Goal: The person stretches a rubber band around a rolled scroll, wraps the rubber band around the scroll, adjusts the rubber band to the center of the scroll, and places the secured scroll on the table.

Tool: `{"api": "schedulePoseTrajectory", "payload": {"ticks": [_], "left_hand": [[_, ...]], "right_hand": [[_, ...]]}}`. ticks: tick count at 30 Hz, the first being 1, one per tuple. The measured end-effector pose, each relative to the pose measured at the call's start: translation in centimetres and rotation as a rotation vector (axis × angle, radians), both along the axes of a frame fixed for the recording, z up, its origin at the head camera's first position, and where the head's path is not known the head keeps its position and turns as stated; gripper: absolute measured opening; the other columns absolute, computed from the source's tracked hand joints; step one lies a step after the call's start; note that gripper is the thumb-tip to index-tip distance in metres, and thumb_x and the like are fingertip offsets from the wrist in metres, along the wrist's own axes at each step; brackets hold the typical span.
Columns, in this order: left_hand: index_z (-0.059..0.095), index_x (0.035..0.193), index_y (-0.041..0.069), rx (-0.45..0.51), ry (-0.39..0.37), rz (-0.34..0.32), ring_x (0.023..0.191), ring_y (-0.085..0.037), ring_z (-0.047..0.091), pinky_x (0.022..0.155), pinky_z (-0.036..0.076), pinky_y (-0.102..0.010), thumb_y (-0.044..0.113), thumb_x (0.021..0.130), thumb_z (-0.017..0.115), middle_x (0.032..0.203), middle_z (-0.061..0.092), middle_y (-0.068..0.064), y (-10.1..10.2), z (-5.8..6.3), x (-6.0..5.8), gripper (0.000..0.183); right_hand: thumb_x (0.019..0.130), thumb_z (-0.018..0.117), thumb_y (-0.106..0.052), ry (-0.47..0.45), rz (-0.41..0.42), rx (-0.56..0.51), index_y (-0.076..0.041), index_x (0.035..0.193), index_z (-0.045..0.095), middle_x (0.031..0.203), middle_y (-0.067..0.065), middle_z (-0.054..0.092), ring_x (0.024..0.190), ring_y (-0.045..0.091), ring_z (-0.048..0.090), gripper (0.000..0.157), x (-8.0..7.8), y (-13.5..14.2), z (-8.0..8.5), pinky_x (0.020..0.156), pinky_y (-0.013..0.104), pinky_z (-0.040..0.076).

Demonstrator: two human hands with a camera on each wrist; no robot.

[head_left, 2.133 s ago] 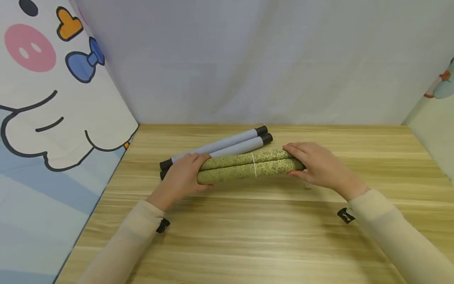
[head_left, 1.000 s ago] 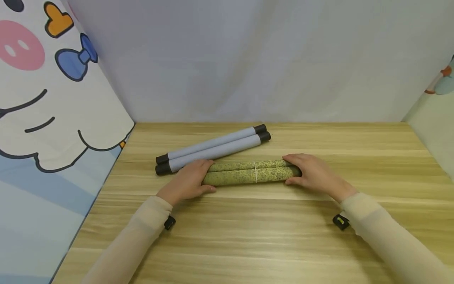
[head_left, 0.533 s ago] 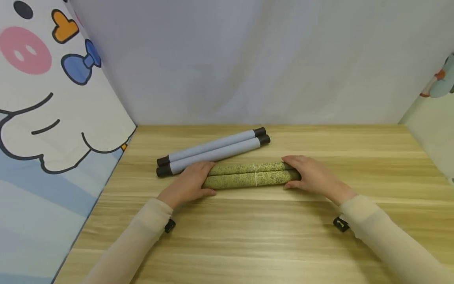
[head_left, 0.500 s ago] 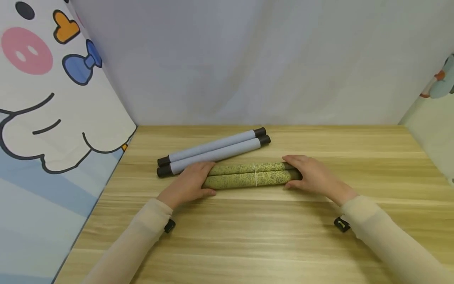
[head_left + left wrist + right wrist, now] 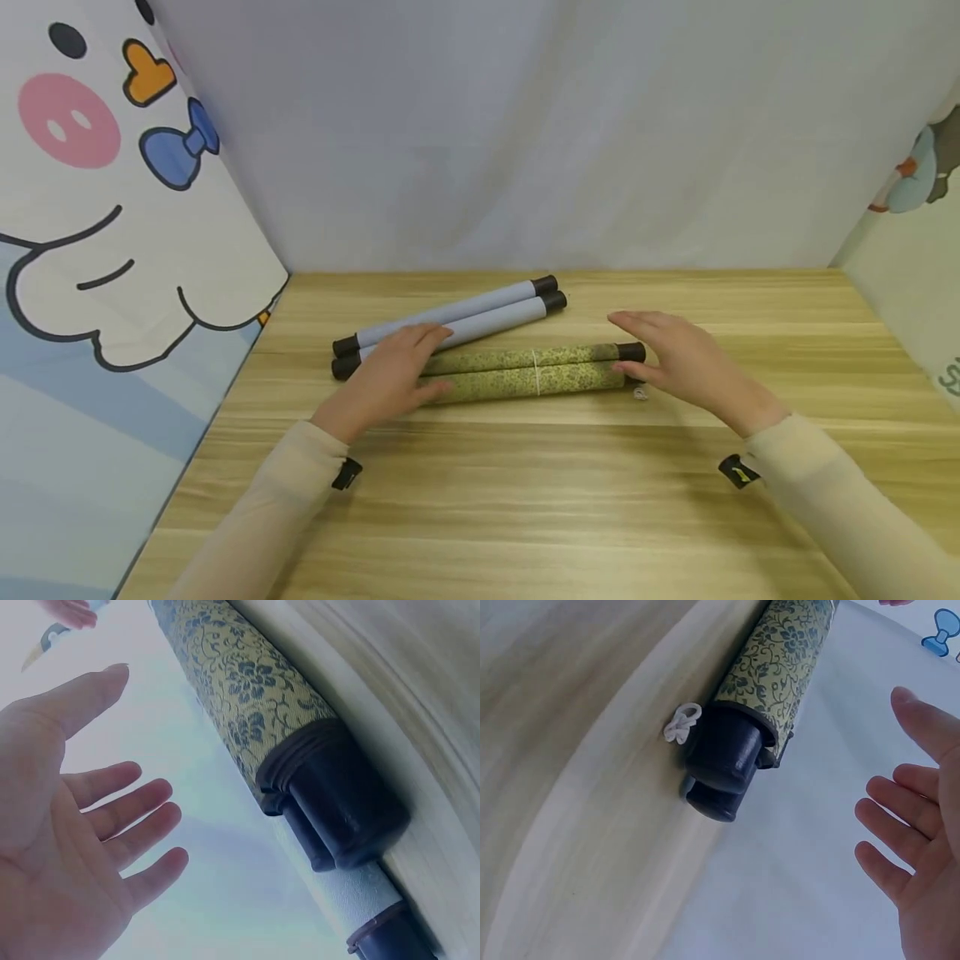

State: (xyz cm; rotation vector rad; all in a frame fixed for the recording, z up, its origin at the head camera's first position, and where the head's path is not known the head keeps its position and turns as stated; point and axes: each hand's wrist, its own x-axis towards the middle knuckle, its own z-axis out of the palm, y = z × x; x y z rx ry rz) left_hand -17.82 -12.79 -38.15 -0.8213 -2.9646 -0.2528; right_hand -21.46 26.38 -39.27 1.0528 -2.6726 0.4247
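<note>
A rolled scroll in green floral fabric point(image 5: 487, 385), with black end knobs, lies on the wooden table as two parallel rolls bound by a thin white string. Over its left end hovers my left hand point(image 5: 386, 385), and in the left wrist view the scroll point(image 5: 244, 690) stands apart from the spread fingers. My right hand point(image 5: 690, 367) is off the right end, its fingers extended and nothing in them; the right wrist view shows a gap between it and the black knob point(image 5: 724, 750). A small white cord loop point(image 5: 682, 724) lies by that end.
Behind the green scroll, a pale blue-grey scroll point(image 5: 487, 322) with black ends lies at a slant, its left part partly hidden by my left hand. A light cloth point(image 5: 540, 133) hangs along the table's back edge. A cartoon-printed cloth point(image 5: 97, 317) borders the left side.
Both hands lowered the green scroll from above the table onto it, in front of the blue-grey one. Since half a second ago they have let go and lifted slightly, moving outward.
</note>
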Motion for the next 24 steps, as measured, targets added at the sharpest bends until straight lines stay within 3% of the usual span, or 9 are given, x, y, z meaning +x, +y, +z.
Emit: {"api": "schedulePoseTrajectory", "payload": {"ticks": [16,19,24], "left_hand": [[0.042,0.148,0.007,-0.006,-0.012,-0.029,0.137,-0.035,0.047,0.115,0.039,-0.052,0.041,0.091,0.069,0.147,0.049,-0.015,0.8,-0.6,0.1,0.072],[0.036,0.152,0.01,-0.011,-0.011,-0.036,0.142,-0.036,0.042,0.117,0.036,-0.054,0.045,0.092,0.067,0.154,0.041,-0.014,0.8,-0.7,0.1,0.076],[0.014,0.161,0.022,-0.034,-0.026,-0.033,0.154,-0.036,0.016,0.122,0.018,-0.063,0.055,0.093,0.058,0.168,0.011,-0.007,1.0,-0.7,0.2,0.087]], "right_hand": [[0.083,0.078,-0.03,-0.001,0.043,-0.009,-0.008,0.141,0.054,0.137,0.017,0.06,0.125,0.038,0.058,0.066,0.2,-0.2,-1.4,0.103,0.055,0.048],[0.085,0.075,-0.038,0.011,0.055,0.014,-0.013,0.147,0.048,0.149,0.016,0.05,0.137,0.039,0.046,0.072,0.2,-0.3,-1.6,0.111,0.058,0.039],[0.09,0.062,-0.056,-0.042,0.02,0.076,-0.026,0.159,0.024,0.167,0.008,0.017,0.153,0.039,0.017,0.084,0.2,-0.6,-1.9,0.118,0.066,0.021]]}}
